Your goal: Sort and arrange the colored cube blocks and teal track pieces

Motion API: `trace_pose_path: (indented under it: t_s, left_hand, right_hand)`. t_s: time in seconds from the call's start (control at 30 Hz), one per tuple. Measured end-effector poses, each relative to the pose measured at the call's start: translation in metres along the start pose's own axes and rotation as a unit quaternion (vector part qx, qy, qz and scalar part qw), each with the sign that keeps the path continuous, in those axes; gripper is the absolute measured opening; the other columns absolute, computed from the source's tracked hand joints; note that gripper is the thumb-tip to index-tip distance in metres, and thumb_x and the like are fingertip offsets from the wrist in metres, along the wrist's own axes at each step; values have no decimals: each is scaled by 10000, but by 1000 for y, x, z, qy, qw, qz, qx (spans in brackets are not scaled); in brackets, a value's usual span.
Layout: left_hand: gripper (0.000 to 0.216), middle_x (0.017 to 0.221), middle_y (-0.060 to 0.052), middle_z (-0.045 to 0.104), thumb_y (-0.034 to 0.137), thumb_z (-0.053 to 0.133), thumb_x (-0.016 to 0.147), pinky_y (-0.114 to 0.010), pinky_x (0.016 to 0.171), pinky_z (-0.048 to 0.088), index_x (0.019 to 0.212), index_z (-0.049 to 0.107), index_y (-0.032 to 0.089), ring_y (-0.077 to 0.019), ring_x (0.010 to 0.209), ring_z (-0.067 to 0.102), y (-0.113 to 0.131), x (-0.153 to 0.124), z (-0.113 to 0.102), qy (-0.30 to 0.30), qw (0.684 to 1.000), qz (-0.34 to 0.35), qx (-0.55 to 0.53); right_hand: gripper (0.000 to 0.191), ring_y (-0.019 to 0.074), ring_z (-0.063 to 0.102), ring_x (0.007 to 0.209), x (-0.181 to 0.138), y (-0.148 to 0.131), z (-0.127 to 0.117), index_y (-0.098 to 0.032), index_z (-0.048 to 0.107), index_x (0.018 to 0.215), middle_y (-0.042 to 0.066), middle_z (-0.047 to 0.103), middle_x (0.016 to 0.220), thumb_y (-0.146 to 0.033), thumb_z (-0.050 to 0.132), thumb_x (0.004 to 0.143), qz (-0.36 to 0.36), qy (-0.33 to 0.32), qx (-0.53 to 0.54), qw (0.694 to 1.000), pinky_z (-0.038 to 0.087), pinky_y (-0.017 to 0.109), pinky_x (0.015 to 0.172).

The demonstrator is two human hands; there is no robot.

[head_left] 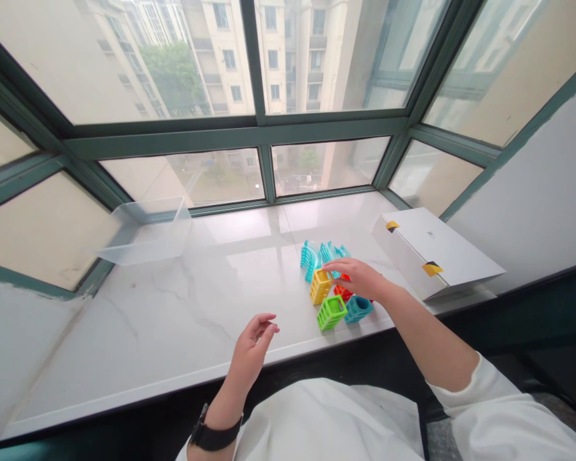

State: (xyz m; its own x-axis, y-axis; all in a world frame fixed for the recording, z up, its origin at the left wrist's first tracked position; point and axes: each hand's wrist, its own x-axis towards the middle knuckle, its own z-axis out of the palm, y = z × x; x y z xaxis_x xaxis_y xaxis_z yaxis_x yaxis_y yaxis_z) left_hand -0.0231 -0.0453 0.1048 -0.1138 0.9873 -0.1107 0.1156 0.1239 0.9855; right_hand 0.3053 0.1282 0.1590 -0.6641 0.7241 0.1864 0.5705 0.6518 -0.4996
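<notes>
My right hand (pixel 359 279) reaches over a cluster of plastic toy blocks on the windowsill. Its fingers are stretched out, and their tips are at the top of a yellow hollow block (pixel 320 286); whether they press on it I cannot tell. Under the palm, red pieces (pixel 344 289) are partly hidden. A green hollow block (pixel 331 313) and a dark teal block (pixel 358 309) stand nearer the front edge. Behind lie translucent turquoise pieces (pixel 311 257), one of them curved. My left hand (pixel 253 349) hovers left of the cluster, loosely curled with fingers apart, holding nothing.
A clear plastic bin (pixel 148 246) sits at the sill's left rear. On the right is a white box (pixel 441 246) with yellow-and-black tabs. Green-framed windows (pixel 230 142) border the marble-patterned sill (pixel 173 326). A dark band runs below its front edge.
</notes>
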Motion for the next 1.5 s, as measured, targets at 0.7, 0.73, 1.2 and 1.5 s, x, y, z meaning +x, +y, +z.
trace_pose_path:
  t_s: [0.7, 0.73, 1.2, 1.5]
  left_hand:
    - [313, 1080, -78, 762, 532, 589, 989, -446, 1033, 535, 1057, 678, 240, -267, 1097, 716, -31, 26, -22, 64, 987, 68, 135]
    - [298, 1105, -79, 762, 516, 577, 996, -454, 1047, 530, 1056, 685, 245, -269, 1116, 711, -35, 27, -21, 61, 983, 76, 153]
    - [226, 1155, -94, 736, 251, 510, 995, -482, 1023, 558, 1152, 671, 224, -254, 1104, 694, -102, 56, 15, 56, 937, 199, 281]
    - [223, 1098, -85, 748, 251, 497, 997, -436, 984, 573, 1106, 690, 229, -240, 1066, 711, -105, 61, 20, 59, 947, 177, 262]
  right_hand:
    - [604, 257, 585, 1386, -43, -159, 68, -230, 430, 1579, 148, 609, 1471, -78, 473, 996, -175, 144, 150, 962, 545, 466, 1151]
    - [601, 251, 576, 1390, -40, -157, 82, -225, 438, 1573, 149, 608, 1469, -72, 471, 992, -162, 135, 156, 965, 545, 457, 1150]
    - [621, 345, 450, 1513, -18, -76, 256, -110, 507, 1544, 230, 547, 1553, -52, 519, 926, 32, 81, 12, 996, 437, 613, 1224]
    - [573, 334, 505, 1467, -15, -68, 258, -132, 571, 1484, 191, 594, 1516, -96, 546, 912, 44, 103, 27, 993, 415, 605, 1241]
